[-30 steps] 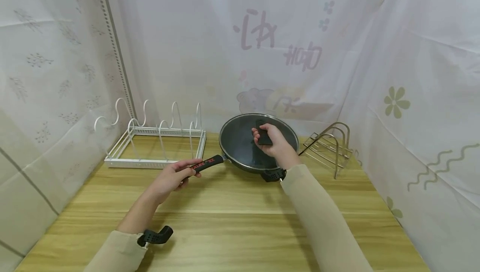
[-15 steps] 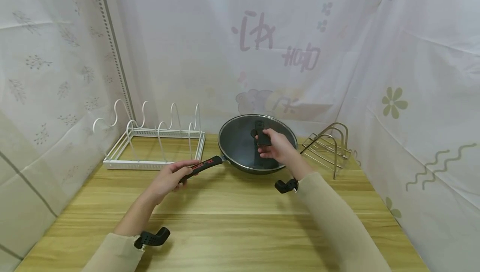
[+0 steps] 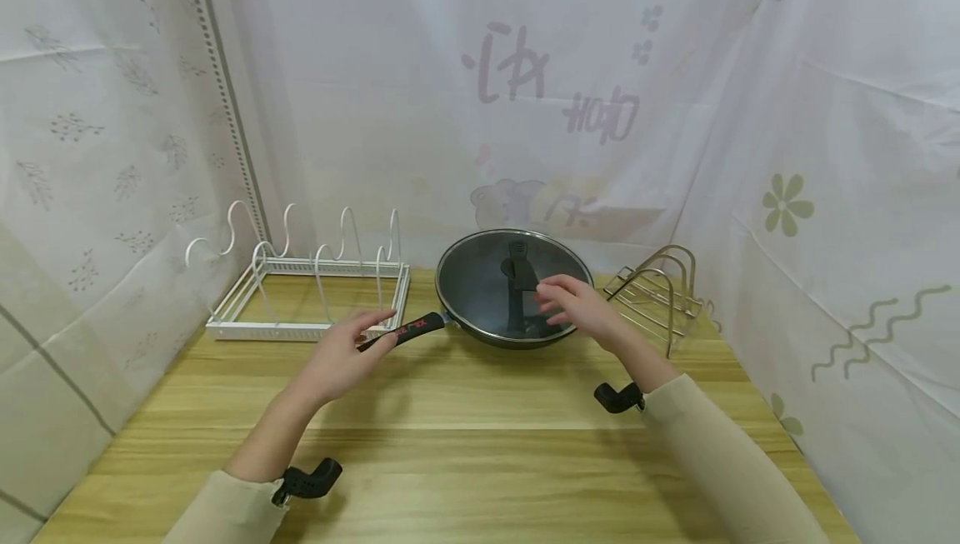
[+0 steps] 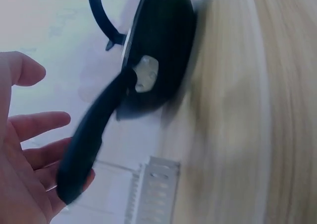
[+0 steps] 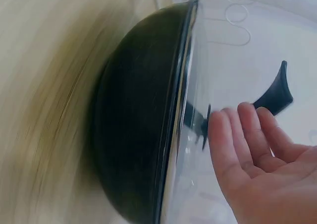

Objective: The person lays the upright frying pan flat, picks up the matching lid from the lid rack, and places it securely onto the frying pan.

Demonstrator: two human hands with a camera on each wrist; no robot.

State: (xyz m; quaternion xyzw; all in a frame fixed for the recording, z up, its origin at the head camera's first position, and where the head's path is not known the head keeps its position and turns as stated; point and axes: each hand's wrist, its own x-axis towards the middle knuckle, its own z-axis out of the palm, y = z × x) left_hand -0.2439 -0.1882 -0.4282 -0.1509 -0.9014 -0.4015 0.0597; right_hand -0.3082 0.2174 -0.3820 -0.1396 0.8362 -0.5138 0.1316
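Observation:
A dark wok (image 3: 510,342) stands on the wooden table under a glass lid (image 3: 476,281) with a metal rim. Its black long handle (image 3: 420,326) points left, toward my left hand (image 3: 333,365). That hand is loosened around the handle's end; in the left wrist view, thumb and fingers are spread, with some fingers behind the handle (image 4: 91,135). Whether they touch it I cannot tell. My right hand (image 3: 585,309) is beside the black lid handle (image 3: 522,271), fingers extended and loosely bent. The right wrist view shows nothing gripped, the fingertips close to the lid handle (image 5: 277,95).
A white rack (image 3: 273,329) with several curved hooks stands left of the wok. To the right is a gold-coloured wire rack (image 3: 660,298). Patterned cloth (image 3: 375,111) hangs behind and on both sides of the wooden table (image 3: 465,461).
My right hand has let go of the lid handle and drawn back to the right. My left hand's fingers have loosened from the wok handle. The lidded wok stays in place.

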